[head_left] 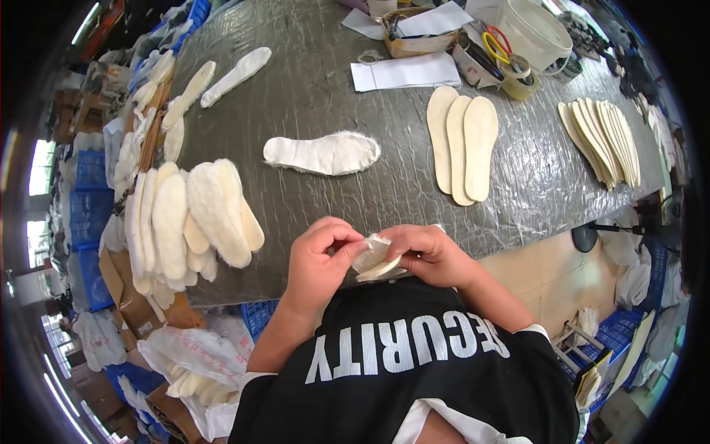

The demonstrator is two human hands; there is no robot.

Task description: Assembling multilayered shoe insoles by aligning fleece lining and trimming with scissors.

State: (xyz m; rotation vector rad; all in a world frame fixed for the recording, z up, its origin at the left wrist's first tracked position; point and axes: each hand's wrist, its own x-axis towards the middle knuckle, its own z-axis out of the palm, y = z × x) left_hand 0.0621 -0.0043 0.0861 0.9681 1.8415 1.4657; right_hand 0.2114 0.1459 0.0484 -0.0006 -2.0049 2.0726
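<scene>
Close to my body at the table's near edge, both hands work on one insole (376, 260), a cream piece with a whitish layer parting from it. My left hand (325, 255) pinches the edge of that layer between thumb and fingertips. On the other side, my right hand (430, 255) grips the insole with bent fingers, hiding much of it. Beyond my hands a white fleecy insole (322, 153) lies flat, crosswise on the table. To its right, three plain cream insoles (464, 148) overlap in a fan.
Fluffy insoles (188, 214) are heaped at the table's left edge, above a cardboard box (140, 296). A row of cream insoles (603, 140) leans at the far right. White paper (407, 72), a tape roll (521, 78), scissors (497, 44) and a clear bucket (532, 33) stand at the back.
</scene>
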